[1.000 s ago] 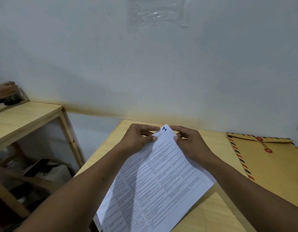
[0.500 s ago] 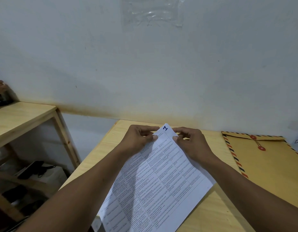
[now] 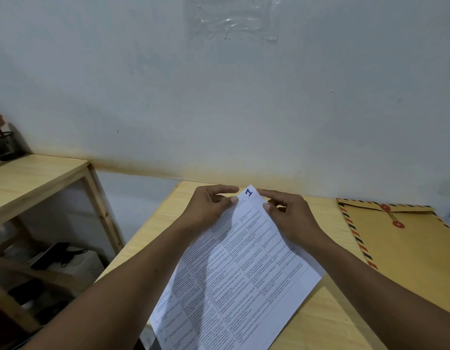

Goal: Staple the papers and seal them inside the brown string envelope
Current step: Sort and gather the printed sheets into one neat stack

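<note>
Hardly anything has shifted over the last second: the papers (image 3: 239,274) hang at the same slant above the surface (image 3: 327,324), lower end toward me, and both hands keep their hold. The left hand (image 3: 208,210) and right hand (image 3: 292,218) each pinch the top corner, either side of the blue 1, with a thumb on the printed face and fingers (image 3: 226,189) reaching behind.

I judge this to be squaring the sheets before stapling. To do it well I would keep both pinches firm and line the edges flush at that corner. Then only 1 hand should let go to fetch the stapler, so nothing slides.

The envelope (image 3: 408,248) lies flat on the surface to the right, well apart from the papers, flap folded down. No stapler shows anywhere. I cannot tell how many sheets are in the stack. Their lower end runs out of frame, and the envelope's right side is cut off. Whether its string is wound around the 2 red buttons is too small to read.
</note>
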### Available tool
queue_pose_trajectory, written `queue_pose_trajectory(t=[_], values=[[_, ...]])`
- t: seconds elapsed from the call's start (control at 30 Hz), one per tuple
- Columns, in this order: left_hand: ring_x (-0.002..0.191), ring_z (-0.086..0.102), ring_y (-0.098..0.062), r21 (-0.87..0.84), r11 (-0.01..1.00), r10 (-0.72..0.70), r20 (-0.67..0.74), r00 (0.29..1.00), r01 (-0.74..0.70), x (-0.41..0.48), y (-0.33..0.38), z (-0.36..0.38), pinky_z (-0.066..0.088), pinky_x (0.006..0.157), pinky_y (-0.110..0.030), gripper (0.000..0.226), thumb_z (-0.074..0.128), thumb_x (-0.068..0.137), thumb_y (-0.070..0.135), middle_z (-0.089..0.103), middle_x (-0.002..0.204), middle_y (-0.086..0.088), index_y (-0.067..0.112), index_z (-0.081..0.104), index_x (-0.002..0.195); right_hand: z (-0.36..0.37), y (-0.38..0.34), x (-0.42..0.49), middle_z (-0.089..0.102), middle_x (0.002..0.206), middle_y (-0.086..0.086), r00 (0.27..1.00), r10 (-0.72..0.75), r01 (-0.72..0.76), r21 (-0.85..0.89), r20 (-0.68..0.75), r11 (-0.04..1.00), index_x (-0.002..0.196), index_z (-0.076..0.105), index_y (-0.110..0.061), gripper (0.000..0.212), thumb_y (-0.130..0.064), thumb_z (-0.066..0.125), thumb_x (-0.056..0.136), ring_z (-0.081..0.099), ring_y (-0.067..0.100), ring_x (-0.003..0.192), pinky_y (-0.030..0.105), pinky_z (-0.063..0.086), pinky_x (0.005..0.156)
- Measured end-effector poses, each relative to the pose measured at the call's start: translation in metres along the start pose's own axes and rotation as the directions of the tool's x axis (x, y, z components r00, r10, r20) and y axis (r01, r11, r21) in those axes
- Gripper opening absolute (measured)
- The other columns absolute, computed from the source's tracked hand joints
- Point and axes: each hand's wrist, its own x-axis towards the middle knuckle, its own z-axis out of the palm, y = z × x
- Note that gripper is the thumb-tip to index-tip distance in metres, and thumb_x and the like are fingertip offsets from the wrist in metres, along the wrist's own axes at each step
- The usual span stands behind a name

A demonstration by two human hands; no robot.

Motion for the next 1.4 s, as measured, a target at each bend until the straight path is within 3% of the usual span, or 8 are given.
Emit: queue_pose_trajectory(t=[0.13,0.4,0.53,0.67,0.8,1.0,1.23,1.4], values=[[0.078,0.073,-0.007,0.096,0.994,0.061,-0.067,0.996,-0.054,0.002,-0.002,0.000,0.058,0.076,-0.032,0.019,0.079,0.089,0.019,0.080,0.087,0.001,0.028,0.080,0.106,0.003,-0.001,0.003,0.075,0.099,0.001,1.000,-0.006,0.006,0.002,0.016,1.000,0.124,0.073,-0.038,0.036,-0.015,0.060,0.099,0.071,0.023,0.091,0.029,0.056,0.076],[0.081,0.074,-0.010,0.091,0.991,0.107,-0.057,0.993,-0.101,0.003,0.002,0.000,0.058,0.079,-0.034,0.023,0.081,0.086,0.017,0.080,0.086,0.002,0.025,0.081,0.107,-0.010,-0.004,0.007,0.074,0.096,0.016,0.996,-0.021,0.019,0.023,0.091,1.000,0.122,0.073,-0.038,0.038,-0.012,0.058,0.100,0.070,0.037,0.092,0.048,0.059,0.083],[0.079,0.075,-0.011,0.066,0.992,0.107,-0.047,0.993,-0.104,0.002,0.005,0.002,0.059,0.078,-0.034,0.025,0.081,0.086,0.015,0.080,0.087,0.000,0.024,0.080,0.108,-0.014,-0.006,0.006,0.073,0.089,0.002,0.999,0.011,-0.013,0.047,0.036,0.999,0.116,0.075,-0.036,0.035,-0.010,0.063,0.096,0.069,0.015,0.079,0.031,0.056,0.074],[0.082,0.077,-0.016,0.034,0.995,0.094,-0.024,0.995,-0.093,0.001,0.007,0.003,0.061,0.082,-0.039,0.024,0.081,0.086,0.013,0.081,0.088,-0.001,0.026,0.080,0.107,-0.017,-0.007,0.001,0.075,0.091,0.005,1.000,0.031,-0.031,0.086,0.002,0.996,0.110,0.079,-0.032,0.028,-0.011,0.065,0.096,0.074,0.014,0.080,0.024,0.056,0.067],[0.088,0.077,-0.021,0.032,0.996,0.088,-0.007,0.996,-0.087,0.003,0.007,0.005,0.059,0.087,-0.042,0.024,0.082,0.085,0.012,0.081,0.088,-0.001,0.026,0.081,0.105,-0.019,-0.006,-0.002,0.078,0.096,-0.003,0.999,0.051,-0.051,0.093,-0.001,0.994,0.112,0.079,-0.028,0.027,-0.012,0.065,0.097,0.075,0.016,0.087,0.026,0.058,0.072],[0.081,0.076,-0.011,0.040,0.995,0.097,-0.022,0.995,-0.096,0.004,0.010,0.014,0.058,0.078,-0.030,0.025,0.081,0.086,0.011,0.081,0.087,0.002,0.021,0.080,0.109,-0.022,-0.004,-0.002,0.077,0.102,-0.008,0.998,0.059,-0.055,0.087,-0.037,0.995,0.110,0.080,-0.028,0.026,-0.012,0.064,0.096,0.075,0.013,0.091,0.034,0.061,0.081],[0.091,0.076,-0.027,0.044,0.990,0.133,0.015,0.991,-0.133,0.005,0.013,0.029,0.061,0.086,-0.041,0.028,0.079,0.087,0.010,0.081,0.089,-0.002,0.023,0.079,0.112,-0.032,0.002,-0.007,0.076,0.101,-0.009,0.992,0.088,-0.083,0.058,-0.091,0.995,0.108,0.079,-0.031,0.026,-0.014,0.064,0.095,0.074,0.018,0.096,0.042,0.060,0.085],[0.086,0.074,-0.022,0.130,0.976,0.170,0.034,0.985,-0.173,0.005,0.016,0.046,0.056,0.075,-0.031,0.012,0.080,0.087,0.014,0.080,0.089,0.000,0.023,0.082,0.095,-0.050,0.005,-0.018,0.075,0.104,-0.006,0.991,0.084,-0.084,0.010,-0.108,0.996,0.109,0.079,-0.027,0.027,-0.011,0.063,0.095,0.071,0.014,0.099,0.020,0.054,0.075]])
